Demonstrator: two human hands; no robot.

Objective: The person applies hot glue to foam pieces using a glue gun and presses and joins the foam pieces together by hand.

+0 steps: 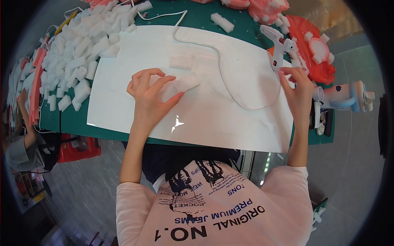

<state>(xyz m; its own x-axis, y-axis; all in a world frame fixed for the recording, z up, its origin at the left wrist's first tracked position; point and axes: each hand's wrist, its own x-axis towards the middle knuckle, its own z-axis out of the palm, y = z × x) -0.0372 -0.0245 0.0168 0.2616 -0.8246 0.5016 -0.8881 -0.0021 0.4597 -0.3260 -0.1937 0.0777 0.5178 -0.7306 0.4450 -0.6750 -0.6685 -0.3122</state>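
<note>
My left hand (150,90) is over the white sheet, thumb and forefinger spread apart and nothing gripped. Just beyond its fingertips lies a small translucent white foam block (188,82). A second foam block (181,62) sits a little farther back on the sheet. At the right, my right hand (298,86) has its thumb and forefinger closed at the lower end of the handle of a white glue gun (278,51). The gun has a red switch, and its white cord (221,65) loops across the sheet.
A large heap of white foam blocks (82,53) covers the table's left side. The white sheet (221,127) lies on a green tabletop (111,130). Pink foam-studded pieces (320,49) and a red plastic bag (301,26) are far right, a bottle (344,97) nearer. Another person (24,143) is at left.
</note>
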